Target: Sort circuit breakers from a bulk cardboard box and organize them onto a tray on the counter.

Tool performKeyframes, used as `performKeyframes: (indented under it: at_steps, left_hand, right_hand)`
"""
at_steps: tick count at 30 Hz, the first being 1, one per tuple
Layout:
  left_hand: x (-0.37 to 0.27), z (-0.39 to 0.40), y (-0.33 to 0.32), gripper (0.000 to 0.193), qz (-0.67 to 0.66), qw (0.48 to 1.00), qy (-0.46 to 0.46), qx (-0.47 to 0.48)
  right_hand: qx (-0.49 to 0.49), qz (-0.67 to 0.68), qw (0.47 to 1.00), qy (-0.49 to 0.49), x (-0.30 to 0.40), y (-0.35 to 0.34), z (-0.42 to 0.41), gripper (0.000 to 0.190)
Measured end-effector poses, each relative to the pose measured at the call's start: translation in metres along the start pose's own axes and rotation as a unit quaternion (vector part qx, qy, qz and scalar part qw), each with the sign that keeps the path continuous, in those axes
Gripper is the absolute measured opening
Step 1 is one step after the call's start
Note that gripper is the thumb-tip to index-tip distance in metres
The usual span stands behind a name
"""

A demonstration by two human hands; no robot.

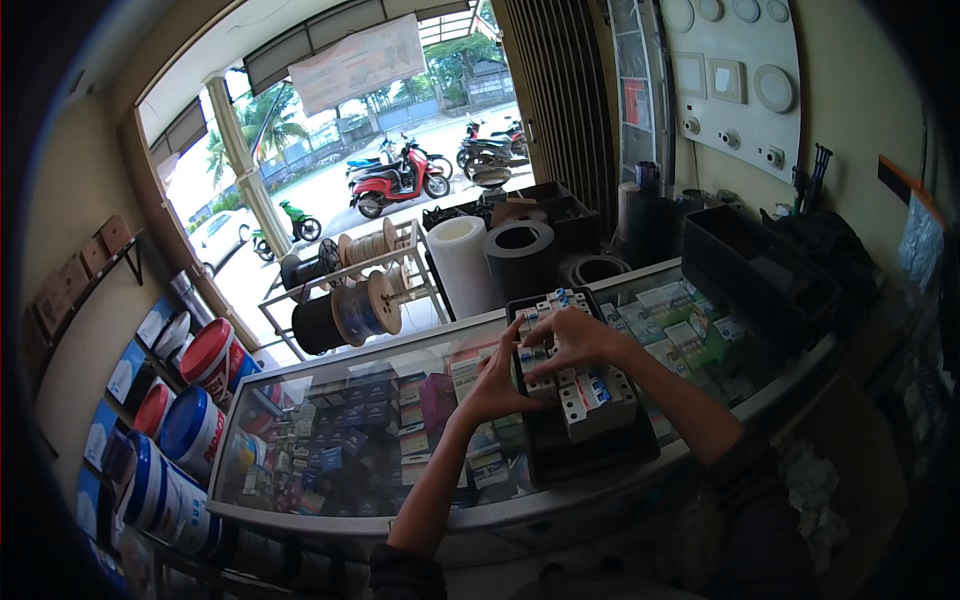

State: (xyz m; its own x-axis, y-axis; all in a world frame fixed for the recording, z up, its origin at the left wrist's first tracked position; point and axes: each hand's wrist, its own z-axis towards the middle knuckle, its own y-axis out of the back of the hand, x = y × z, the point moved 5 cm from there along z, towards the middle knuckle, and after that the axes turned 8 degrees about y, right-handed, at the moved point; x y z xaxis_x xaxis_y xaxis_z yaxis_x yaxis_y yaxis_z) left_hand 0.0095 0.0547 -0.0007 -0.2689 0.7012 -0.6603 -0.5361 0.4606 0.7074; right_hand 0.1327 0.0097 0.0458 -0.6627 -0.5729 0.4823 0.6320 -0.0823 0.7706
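Note:
A black plastic tray (536,454) rests on the glass-topped display counter (337,435). White miniature circuit breakers with blue toggles stand in rows inside it. A block of breakers (596,405) sits at the tray's near right, below my right hand. At the left row, my left hand (495,382) spans several breakers between its thumb and fingers. From the right, my right hand (574,341) reaches over the tray, its thumb and fingers around breakers of the same left row. My hands cover part of that row.
An empty-looking black bin (757,262) stands on the counter's right end. Beyond the counter are a white roll (461,262), a black roll (519,259) and a rack of cable spools (364,307). Paint buckets (187,435) line the left. Small boxes (360,412) lie under the glass.

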Motion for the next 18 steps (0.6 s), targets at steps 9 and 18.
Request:
performKeyframes:
  at_steps: [9,18]
  left_hand:
    - [-0.016,-0.018,-0.006,0.127,0.006,0.999,0.017,0.045]
    - [-0.011,-0.008,-0.009,0.127,0.010,0.999,0.009,0.041]
  right_hand:
    - [0.084,-0.047,0.994,-0.042,0.027,0.000,-0.009,0.065]
    - [0.212,-0.117,0.970,-0.032,0.040,-0.002,-0.040,0.115]
